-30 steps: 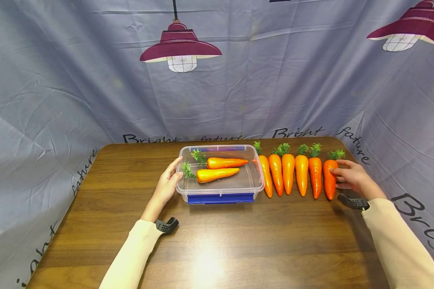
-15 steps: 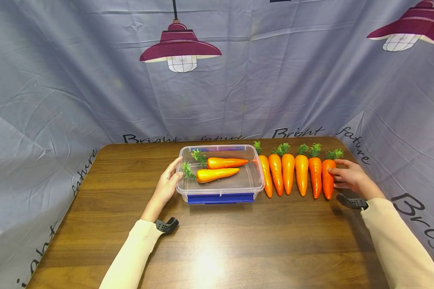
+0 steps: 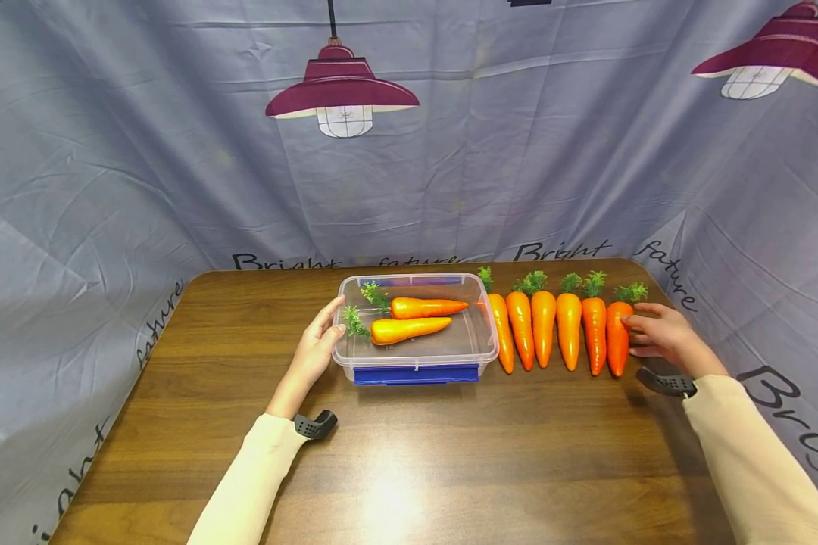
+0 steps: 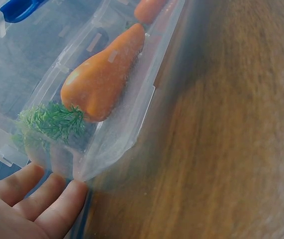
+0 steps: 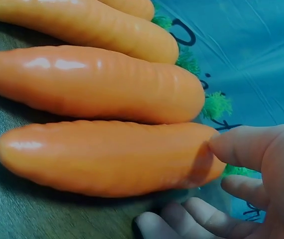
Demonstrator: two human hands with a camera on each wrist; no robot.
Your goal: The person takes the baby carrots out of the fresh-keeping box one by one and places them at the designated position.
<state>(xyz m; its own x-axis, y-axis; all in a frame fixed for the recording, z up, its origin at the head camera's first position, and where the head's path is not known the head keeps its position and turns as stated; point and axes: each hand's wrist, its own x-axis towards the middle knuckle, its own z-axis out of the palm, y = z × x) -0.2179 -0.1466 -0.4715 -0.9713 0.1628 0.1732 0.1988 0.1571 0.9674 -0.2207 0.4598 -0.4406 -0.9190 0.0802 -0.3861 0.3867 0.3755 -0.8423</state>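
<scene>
My left hand (image 3: 312, 354) is at the left end of a clear plastic box (image 3: 409, 360) with blue latches. In the left wrist view its fingers (image 4: 64, 209) rest nearly straight against the see-through wall. Two glossy carrots with green tufts lie inside: an orange one (image 3: 426, 306) and a yellower one (image 3: 409, 330). My right hand (image 3: 671, 337) is beside the rightmost red-orange carrot (image 3: 618, 344) in a row on the table. Up close, one fingertip touches the tufted end of that carrot (image 5: 107, 159), while the other fingers hang loosely beside it.
Several more carrots (image 3: 544, 329) lie side by side between the box and the rightmost one, tips toward me. The brown wooden table (image 3: 504, 446) stretches in front. A grey printed curtain (image 3: 450, 189) hangs behind the table and at its sides.
The rightmost carrot has shifted slightly left, closer to its neighbour, and my right hand moved with it, then eased slightly back right. My left hand and the box stay put.
</scene>
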